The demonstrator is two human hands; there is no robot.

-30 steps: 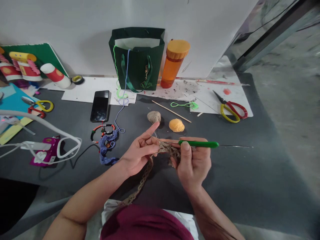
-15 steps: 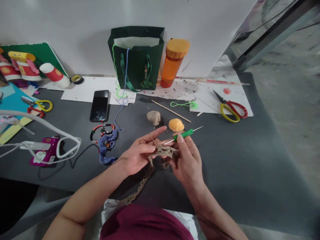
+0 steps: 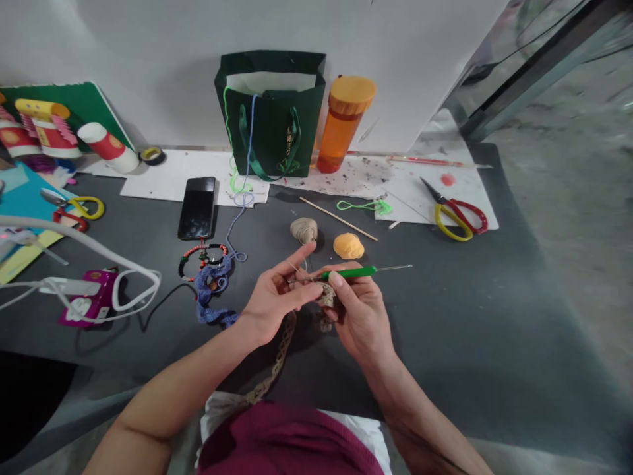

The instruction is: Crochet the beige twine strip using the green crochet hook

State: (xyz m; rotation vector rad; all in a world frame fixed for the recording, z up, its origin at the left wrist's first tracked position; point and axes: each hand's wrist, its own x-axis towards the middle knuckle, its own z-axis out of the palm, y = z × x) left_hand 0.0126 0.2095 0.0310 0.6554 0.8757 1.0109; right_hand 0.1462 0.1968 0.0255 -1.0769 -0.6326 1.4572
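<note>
My right hand [image 3: 361, 313] pinches a green-handled crochet hook [image 3: 349, 272] between thumb and fingers, its steel shaft pointing both ways past the grip. My left hand [image 3: 275, 297] holds a beige crocheted lace strip [image 3: 326, 300] at its working end, partly hidden by my fingers. The raised left index finger carries a thin thread running towards the hook's tip. The strip's finished length [image 3: 273, 365] hangs down towards my lap. A small ball of beige twine [image 3: 303, 230] lies just beyond my left fingertips, and an orange yarn ball [image 3: 348, 245] lies beyond the hook.
A dark grey mat [image 3: 475, 330] covers the table. Beyond my hands are a beaded bracelet [image 3: 202, 258], blue crochet [image 3: 210, 290], a phone [image 3: 197, 208], a green paper bag [image 3: 270, 115], an orange bottle [image 3: 343, 124] and red-and-yellow scissors [image 3: 457, 218]. A white cable [image 3: 99, 267] lies at left.
The hook has swung from tilting up-right to nearly level. My hands have drawn closer together, and the working end of the lace is now mostly tucked behind my right fingers.
</note>
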